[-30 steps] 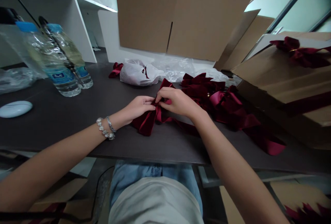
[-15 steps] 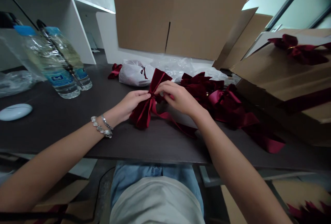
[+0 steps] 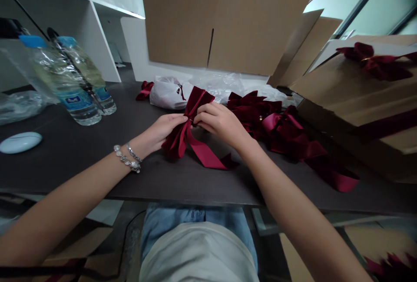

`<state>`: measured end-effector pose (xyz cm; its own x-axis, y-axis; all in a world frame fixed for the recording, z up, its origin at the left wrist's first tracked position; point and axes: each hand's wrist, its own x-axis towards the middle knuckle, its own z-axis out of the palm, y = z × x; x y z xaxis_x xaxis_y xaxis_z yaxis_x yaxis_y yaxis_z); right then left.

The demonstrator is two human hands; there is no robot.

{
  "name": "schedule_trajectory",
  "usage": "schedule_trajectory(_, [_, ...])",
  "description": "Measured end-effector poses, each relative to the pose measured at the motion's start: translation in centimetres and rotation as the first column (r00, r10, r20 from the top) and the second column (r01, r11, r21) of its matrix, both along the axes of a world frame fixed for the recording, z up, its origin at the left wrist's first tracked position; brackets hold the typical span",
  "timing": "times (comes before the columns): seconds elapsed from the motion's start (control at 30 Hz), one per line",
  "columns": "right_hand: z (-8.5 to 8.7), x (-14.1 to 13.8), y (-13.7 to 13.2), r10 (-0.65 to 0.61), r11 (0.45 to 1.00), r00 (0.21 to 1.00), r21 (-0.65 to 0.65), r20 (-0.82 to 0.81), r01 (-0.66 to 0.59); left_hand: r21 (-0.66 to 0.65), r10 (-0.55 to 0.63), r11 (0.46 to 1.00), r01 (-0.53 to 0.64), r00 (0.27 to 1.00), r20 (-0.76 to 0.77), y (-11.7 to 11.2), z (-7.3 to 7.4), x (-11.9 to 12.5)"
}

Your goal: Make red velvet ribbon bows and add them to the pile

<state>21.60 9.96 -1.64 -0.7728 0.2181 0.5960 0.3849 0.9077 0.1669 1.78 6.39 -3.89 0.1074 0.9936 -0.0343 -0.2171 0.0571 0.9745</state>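
Note:
Between my hands, just above the dark table (image 3: 140, 182), is a dark red velvet ribbon bow (image 3: 177, 143), its loops pointing up and down. My left hand (image 3: 164, 130) is closed on the bow's gathered middle, the thumb lying across it. At the right side of that middle, my right hand (image 3: 218, 123) has its fingertips pinched together on the bow; a thin, shiny strand seems to show there. A ribbon tail (image 3: 208, 156) with a shinier underside hangs from the bow down to the table. Part of the bow's right side is hidden behind my right hand.
A heap of red velvet bows (image 3: 250, 108) and loose ribbon (image 3: 339, 177) lies to the right. White plastic bags (image 3: 167, 93) line the back. On the left are water bottles (image 3: 76, 99) and a white mouse (image 3: 21, 142). A cardboard box (image 3: 352, 86) with a bow stands at right.
My right fingers have closed in against the bow's middle. The ribbon tail has turned and spread, showing its shiny side. The bow has shifted slightly left.

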Motion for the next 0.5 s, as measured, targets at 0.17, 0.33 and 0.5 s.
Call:
schedule_trajectory(0.17, [-0.19, -0.24, -0.14, 0.042, 0.999, 0.999, -0.027, -0.027, -0.043, 0.026, -0.043, 0.999, 0.043, 0.999, -0.031, -0.01, -0.22, 0.10])
schedule_trajectory(0.33, [-0.57, -0.39, 0.02, 0.054, 0.997, 0.998, -0.055, -0.037, -0.056, -0.016, -0.086, 0.996, 0.086, 0.995, -0.040, -0.19, -0.37, 0.39])
schedule_trajectory(0.5, [-0.91, -0.41, 0.18, 0.076, 0.994, 0.995, -0.070, -0.059, -0.081, 0.003, -0.122, 0.992, 0.123, 0.990, -0.069, -0.28, -0.66, 0.44])
